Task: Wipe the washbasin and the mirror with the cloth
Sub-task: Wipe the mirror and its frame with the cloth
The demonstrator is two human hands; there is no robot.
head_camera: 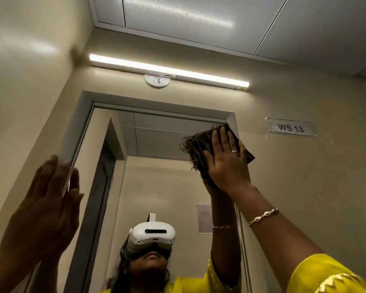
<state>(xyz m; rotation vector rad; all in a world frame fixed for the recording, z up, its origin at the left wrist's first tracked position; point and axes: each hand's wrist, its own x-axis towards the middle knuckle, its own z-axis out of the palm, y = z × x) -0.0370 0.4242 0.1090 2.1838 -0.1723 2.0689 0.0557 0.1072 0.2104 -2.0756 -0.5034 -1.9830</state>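
Note:
A grey-framed mirror (156, 187) hangs on the beige wall in front of me. My right hand (226, 163) presses a dark brown frayed cloth (197, 149) flat against the mirror's upper right corner, fingers spread over it. My left hand (49, 199) is open, its palm resting against the mirror's left frame edge. The glass reflects a person in a white headset and yellow top with the raised arm. The washbasin is out of view.
A lit tube light (169, 70) runs along the wall above the mirror, with a round white fitting (157, 81) below it. A label reading WS 13 (290, 127) is stuck on the wall to the right. A side wall stands close on the left.

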